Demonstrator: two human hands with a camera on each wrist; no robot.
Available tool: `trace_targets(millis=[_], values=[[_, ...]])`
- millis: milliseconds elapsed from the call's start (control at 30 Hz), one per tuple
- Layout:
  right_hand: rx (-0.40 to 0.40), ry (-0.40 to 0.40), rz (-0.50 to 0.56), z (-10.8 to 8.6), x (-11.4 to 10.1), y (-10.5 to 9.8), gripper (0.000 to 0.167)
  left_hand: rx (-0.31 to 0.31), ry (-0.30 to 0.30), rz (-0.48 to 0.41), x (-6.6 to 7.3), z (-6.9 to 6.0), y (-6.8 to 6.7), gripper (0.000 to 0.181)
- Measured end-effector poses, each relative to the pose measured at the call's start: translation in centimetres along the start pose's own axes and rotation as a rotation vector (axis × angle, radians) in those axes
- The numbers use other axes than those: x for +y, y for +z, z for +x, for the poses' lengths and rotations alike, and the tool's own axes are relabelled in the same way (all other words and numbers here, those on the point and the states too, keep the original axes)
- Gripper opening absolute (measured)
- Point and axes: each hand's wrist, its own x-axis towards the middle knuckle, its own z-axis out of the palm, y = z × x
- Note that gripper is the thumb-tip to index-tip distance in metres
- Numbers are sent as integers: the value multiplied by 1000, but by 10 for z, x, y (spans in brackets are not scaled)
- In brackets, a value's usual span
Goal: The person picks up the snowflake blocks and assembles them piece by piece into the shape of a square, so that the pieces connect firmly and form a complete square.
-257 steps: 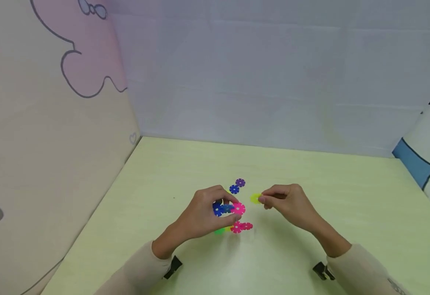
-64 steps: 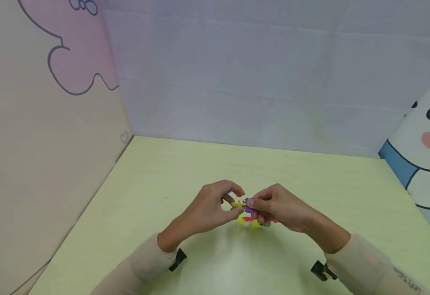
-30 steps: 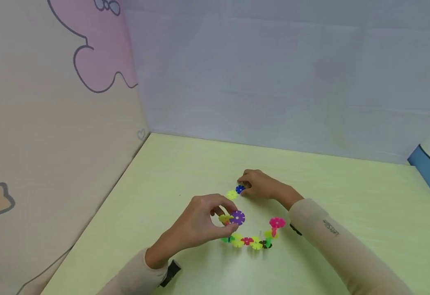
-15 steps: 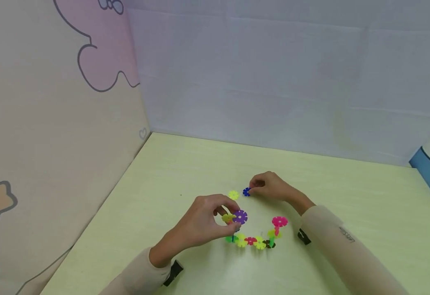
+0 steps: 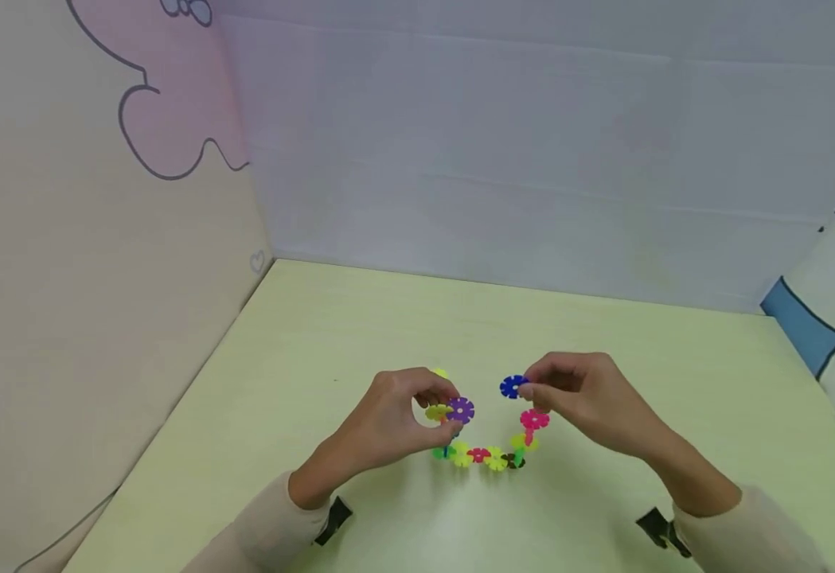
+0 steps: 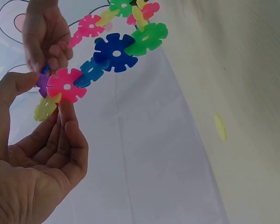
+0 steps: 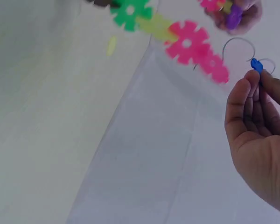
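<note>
My left hand (image 5: pixel 399 418) holds one end of a chain of slotted plastic snowflake discs (image 5: pixel 478 455) between thumb and fingers. At that end a purple disc (image 5: pixel 462 411) joins a yellow disc (image 6: pixel 45 108); a pink disc (image 6: pixel 67 87) follows. The chain curves in a U towards me, through blue, green, yellow, red and dark discs, up to a pink disc (image 5: pixel 535 419) on the right. My right hand (image 5: pixel 596 406) pinches a dark blue disc (image 5: pixel 513 387) by its edge, just right of the purple disc and apart from it.
A loose yellow disc (image 6: pixel 220 127) lies on the pale table (image 5: pixel 331 318) behind my left hand, partly hidden in the head view. A plain wall (image 5: pixel 496 159) stands along the back, and a cartoon-printed wall (image 5: pixel 102 278) on the left.
The yellow disc has been joined to the chain, then the purple one. My right hand has since picked up the dark blue disc from the table and brought it right and nearer me.
</note>
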Motion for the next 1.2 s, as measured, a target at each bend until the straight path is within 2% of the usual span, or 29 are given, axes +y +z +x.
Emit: trace_targets(millis=[100,200,300,433,733,967,1200], values=[[-28,16,4,-11,-18,10,11,4,17,14,0,4,-1,23],[3,-24,-64,-13,-24,20,5,7,36,23,2,9,-1,24],[68,-73,-167,-14,-23,24,2,10,64,27,3,12,1,24],[112,-109,-224,-13,-21,25,6,11,90,40,5,16,3,23],[110,-238,-264,-12,-17,22,11,4,151,56,8,22,4,21],[85,-370,-377,-8,-17,22,15,-17,184,59,9,24,6,24],[109,-467,-445,-6,-19,22,19,19,225,55,7,27,13,23]])
